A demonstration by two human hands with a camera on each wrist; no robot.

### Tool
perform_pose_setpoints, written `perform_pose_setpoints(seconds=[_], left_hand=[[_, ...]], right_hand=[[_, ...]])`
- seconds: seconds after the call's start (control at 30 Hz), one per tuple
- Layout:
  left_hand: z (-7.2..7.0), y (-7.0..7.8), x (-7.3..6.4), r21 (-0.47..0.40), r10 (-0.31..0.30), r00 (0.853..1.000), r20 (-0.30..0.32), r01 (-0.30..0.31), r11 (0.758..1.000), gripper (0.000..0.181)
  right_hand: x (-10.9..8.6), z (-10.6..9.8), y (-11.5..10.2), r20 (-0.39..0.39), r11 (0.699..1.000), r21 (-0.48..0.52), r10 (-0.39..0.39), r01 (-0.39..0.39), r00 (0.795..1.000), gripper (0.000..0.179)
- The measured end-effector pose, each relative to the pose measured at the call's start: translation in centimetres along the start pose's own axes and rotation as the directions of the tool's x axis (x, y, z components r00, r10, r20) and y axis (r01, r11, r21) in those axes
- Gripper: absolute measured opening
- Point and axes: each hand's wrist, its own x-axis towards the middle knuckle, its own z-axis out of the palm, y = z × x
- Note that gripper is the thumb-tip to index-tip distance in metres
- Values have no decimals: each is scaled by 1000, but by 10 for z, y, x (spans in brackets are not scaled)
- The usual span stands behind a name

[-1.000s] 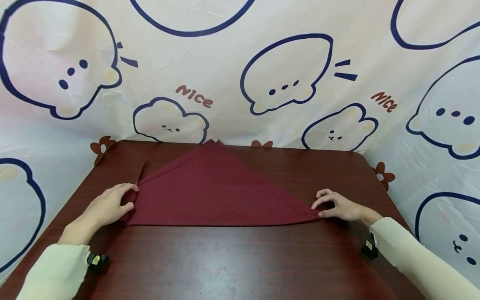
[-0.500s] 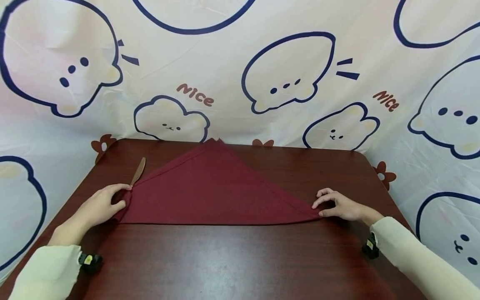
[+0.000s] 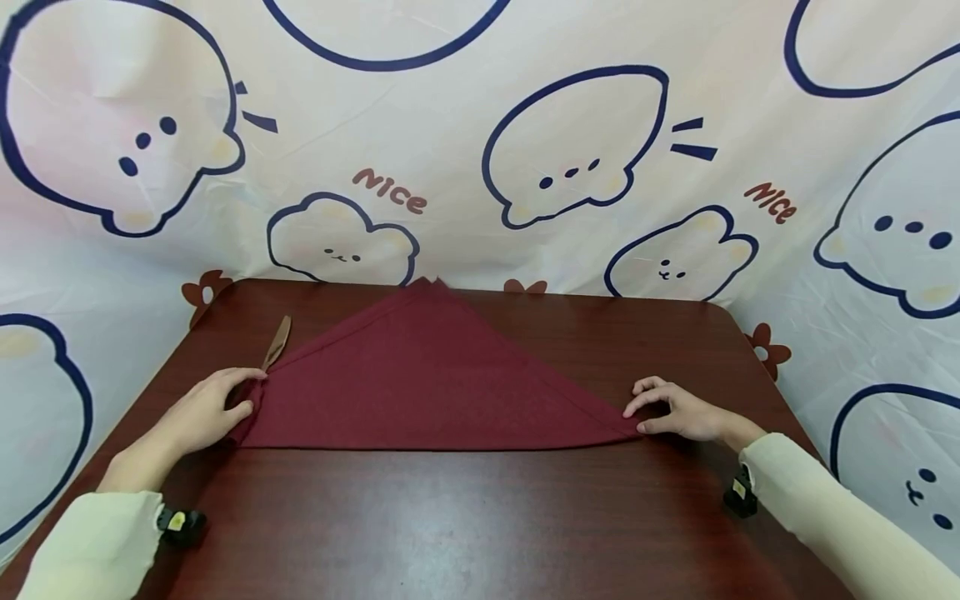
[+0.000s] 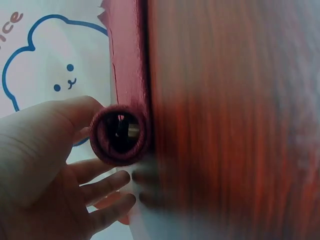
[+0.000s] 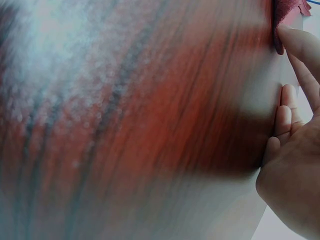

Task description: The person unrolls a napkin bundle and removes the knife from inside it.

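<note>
A maroon cloth napkin [image 3: 420, 375], folded to a triangle with its long edge toward me, lies on the table. Its left end is rolled into a tube [image 4: 120, 160], seen end-on in the left wrist view with a dark piece and a pale piece inside. Out of the tube's far end sticks a wooden knife [image 3: 277, 343], its handle hidden in the cloth. My left hand [image 3: 198, 412] grips the roll between thumb and fingers. At the opposite end, my right hand [image 3: 678, 412] pinches the napkin's right corner [image 5: 281, 42] down at the table.
The dark brown wooden table [image 3: 450, 525] extends in front of the napkin and to both sides. A pale printed curtain [image 3: 465, 150] hangs close behind the table's far edge and along both sides.
My left hand and the rolled end have shifted slightly left, lengthening the flat part of the napkin. The knife has turned from edge-on to show its broad face. My right hand stays put.
</note>
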Motion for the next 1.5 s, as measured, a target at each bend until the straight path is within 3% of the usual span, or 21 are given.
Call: perform_pose_setpoints(seconds=[0.33,0.77,1.5], left_hand=[[10,8,-4,17,31,1000,-7,-31,999,44],[9,4,-11,45,31,999,-10,-30,999,43],[0,0,-7,67,9,1000,-23,-7,998,36]], right_hand=[[-3,2,-3,6,1000,8,-5,5,1000,17],[-3,0,-1,3,1000,-10,-14,14,1000,17],[-2,-1,4,-4,1000,-12,-7,7,1000,17]])
